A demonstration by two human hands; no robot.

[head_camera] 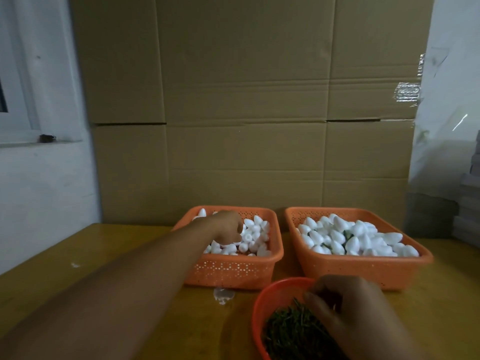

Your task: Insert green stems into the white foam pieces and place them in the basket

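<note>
Two orange perforated baskets stand side by side on the wooden table. The left basket (233, 271) holds plain white foam pieces (255, 236). My left hand (227, 226) reaches into it with fingers curled down among the pieces; what it grips is hidden. The right basket (363, 271) is heaped with foam pieces (355, 239), some with green stems showing between them. In front, a round orange bowl (262, 305) holds a pile of green stems (291, 331). My right hand (345, 305) rests in that bowl, fingertips pinched in the stems.
A wall of brown cardboard boxes (246, 113) rises just behind the baskets. A small white foam scrap (223, 294) lies on the yellow table (78, 255) in front of the left basket. Grey stacked items (465, 209) stand at the right edge.
</note>
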